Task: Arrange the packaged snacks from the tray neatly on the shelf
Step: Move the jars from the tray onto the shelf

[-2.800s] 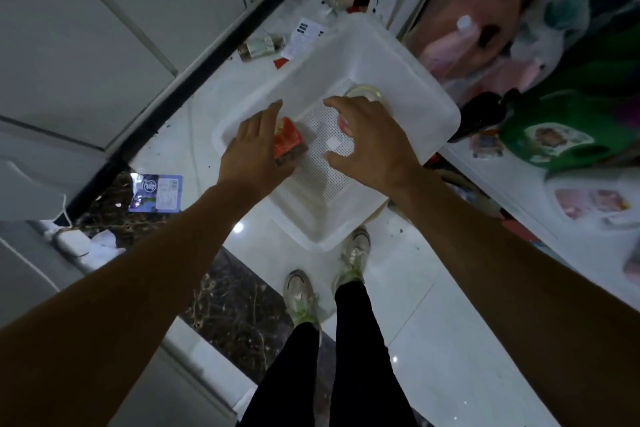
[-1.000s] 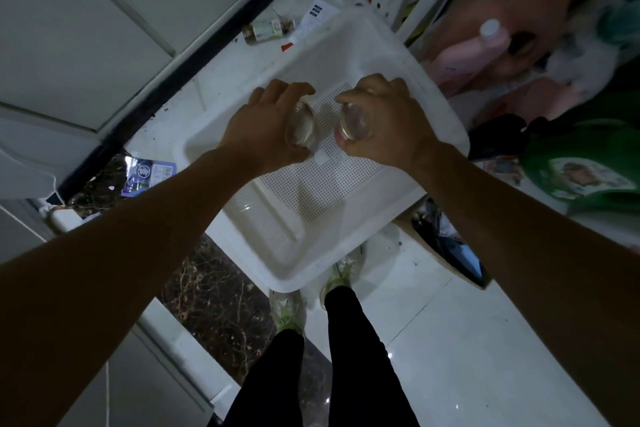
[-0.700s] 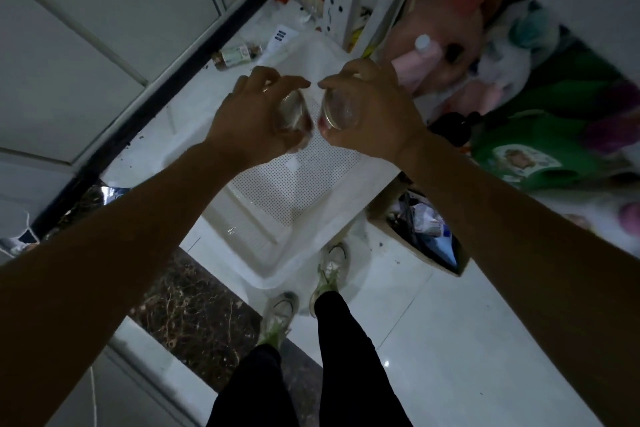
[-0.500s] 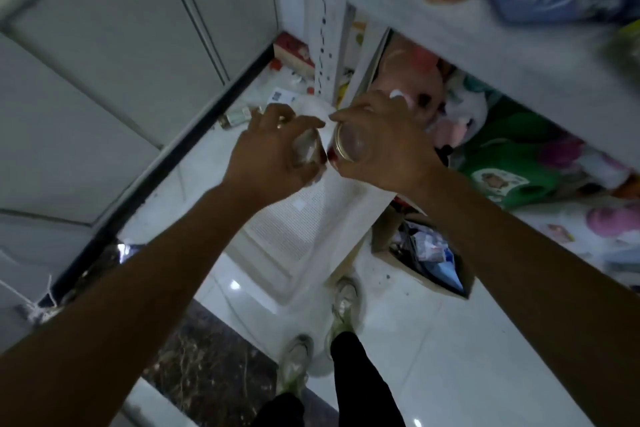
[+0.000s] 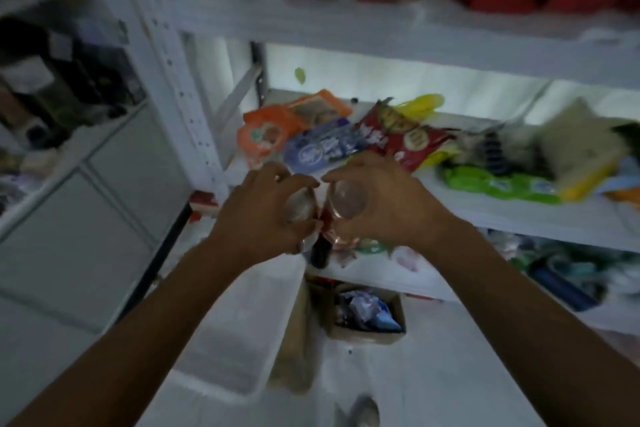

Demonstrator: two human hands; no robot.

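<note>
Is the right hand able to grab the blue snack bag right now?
Probably not yet. The right hand grips a clear round cup, so that hand is full, though the blue snack bag lies just beyond with nothing between.

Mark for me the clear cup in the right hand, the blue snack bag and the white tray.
Clear cup [image 5: 348, 199], head view: its round face, gripped by the right hand [image 5: 388, 210].
Blue snack bag [image 5: 322, 149], head view: middle of its front.
White tray [image 5: 239, 326], head view: its bare floor.

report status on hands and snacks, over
Left hand grips one snack cup, right hand a second cup. Both held before the middle shelf, not yet placed. Blue bag and red bag crowd the shelf front behind them.
</note>
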